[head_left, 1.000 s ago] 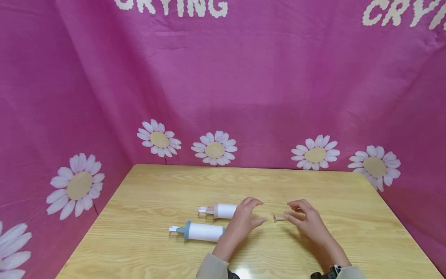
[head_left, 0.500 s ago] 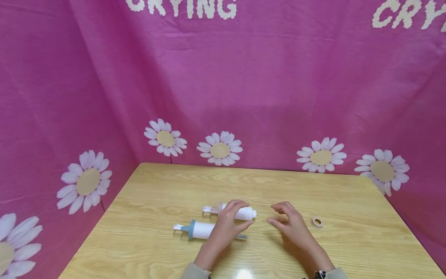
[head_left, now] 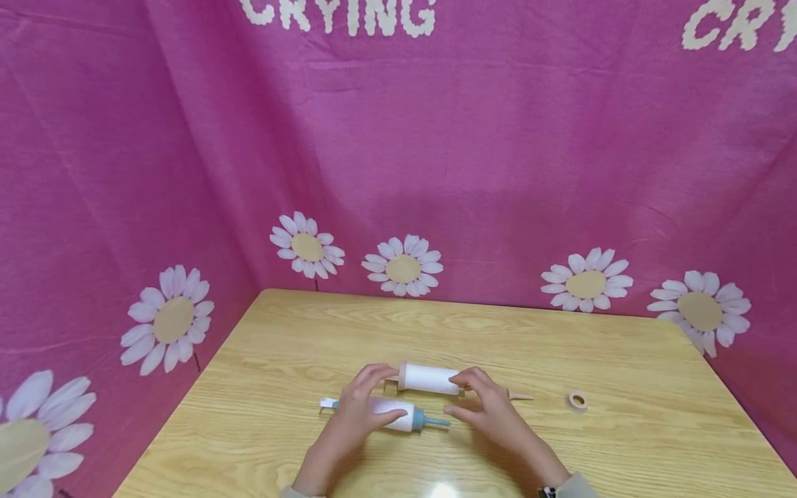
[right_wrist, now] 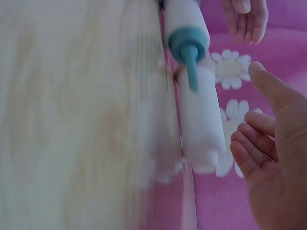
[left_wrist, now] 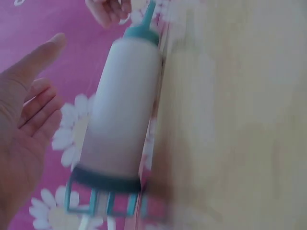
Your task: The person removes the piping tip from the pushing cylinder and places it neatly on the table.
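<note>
Two white syringe-like tubes lie side by side. The nearer one (head_left: 398,406) has a teal cap, a thin teal nozzle (head_left: 436,422) and looped teal handles at its other end. The farther tube (head_left: 429,379) has a beige-pink collar. My left hand (head_left: 356,409) arches over the nearer tube with fingers and thumb apart; the left wrist view shows a gap between hand and tube (left_wrist: 122,100). My right hand (head_left: 492,408) is similarly spread, its fingertips overlapping the farther tube's right end. Neither hand holds anything. A beige nozzle (head_left: 521,396) lies partly hidden behind the right hand.
A small beige ring (head_left: 577,400) lies on the wooden table (head_left: 623,443), right of the right hand. Pink cloth (head_left: 486,152) with daisies and lettering hangs behind and to the left of the table.
Both hands have moved left. The right hand has left the beige nozzle, uncovering it and the ring; the left has moved from the tubes' right ends to their left part.
</note>
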A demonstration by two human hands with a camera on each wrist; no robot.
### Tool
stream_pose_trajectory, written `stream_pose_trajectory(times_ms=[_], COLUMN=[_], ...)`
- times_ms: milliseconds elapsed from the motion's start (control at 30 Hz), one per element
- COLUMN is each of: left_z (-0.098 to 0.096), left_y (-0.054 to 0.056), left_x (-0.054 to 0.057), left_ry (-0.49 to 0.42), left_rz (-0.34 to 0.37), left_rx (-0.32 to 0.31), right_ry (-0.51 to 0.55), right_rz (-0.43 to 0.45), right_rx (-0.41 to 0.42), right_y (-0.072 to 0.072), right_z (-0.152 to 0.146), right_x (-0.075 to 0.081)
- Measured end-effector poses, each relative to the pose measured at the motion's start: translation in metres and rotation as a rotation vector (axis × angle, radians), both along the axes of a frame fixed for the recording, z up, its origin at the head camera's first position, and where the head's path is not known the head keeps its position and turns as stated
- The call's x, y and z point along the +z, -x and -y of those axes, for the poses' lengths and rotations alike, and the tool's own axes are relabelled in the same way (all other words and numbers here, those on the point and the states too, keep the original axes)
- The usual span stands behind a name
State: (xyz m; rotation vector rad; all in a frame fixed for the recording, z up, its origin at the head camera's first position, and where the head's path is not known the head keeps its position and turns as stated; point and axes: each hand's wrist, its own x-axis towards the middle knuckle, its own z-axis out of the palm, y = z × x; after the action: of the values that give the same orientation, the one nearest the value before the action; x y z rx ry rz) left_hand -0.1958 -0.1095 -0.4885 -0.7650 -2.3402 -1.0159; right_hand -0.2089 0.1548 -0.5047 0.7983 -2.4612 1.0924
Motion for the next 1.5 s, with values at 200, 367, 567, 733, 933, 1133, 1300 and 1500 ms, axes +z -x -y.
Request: stream_pose_trajectory(times_ms=[200, 367, 567, 733, 933, 1133, 1300, 1500], left_z=[0.035, 0.059, 0.072, 0.074, 0.074, 0.078, 0.08, 0.081], left_y=[-0.001, 0.006, 0.011, 0.014, 0.016, 0.016, 0.014, 0.01], left_x=[0.001, 0.004, 0.008, 0.006, 0.005, 0.002, -0.002, -0.001], left_ry=[0.092, 0.189, 0.266, 0.294, 0.291, 0.278, 0.197, 0.122], left_rz=[0.175, 0.346, 0.404, 0.426, 0.456, 0.505, 0.533, 0.518], left_rx=[0.042, 0.021, -0.061, -0.099, -0.131, -0.143, -0.187, -0.176], right_ry=[-0.048, -0.138, -0.235, -0.267, -0.298, -0.307, -0.254, -0.078], right_rz=[-0.018, 0.046, 0.024, 0.068, 0.109, 0.101, 0.122, 0.118], right_rx=[0.127, 0.181, 0.183, 0.197, 0.198, 0.2, 0.202, 0.211], right_y=[-0.001, -0.002, -0.003, -0.003, -0.002, -0.002, -0.005, -0.009], right_z=[0.018, 0.029, 0.036, 0.04, 0.042, 0.043, 0.041, 0.036], right_x=[-0.002, 0.0, 0.001, 0.002, 0.002, 0.002, 0.001, 0.002])
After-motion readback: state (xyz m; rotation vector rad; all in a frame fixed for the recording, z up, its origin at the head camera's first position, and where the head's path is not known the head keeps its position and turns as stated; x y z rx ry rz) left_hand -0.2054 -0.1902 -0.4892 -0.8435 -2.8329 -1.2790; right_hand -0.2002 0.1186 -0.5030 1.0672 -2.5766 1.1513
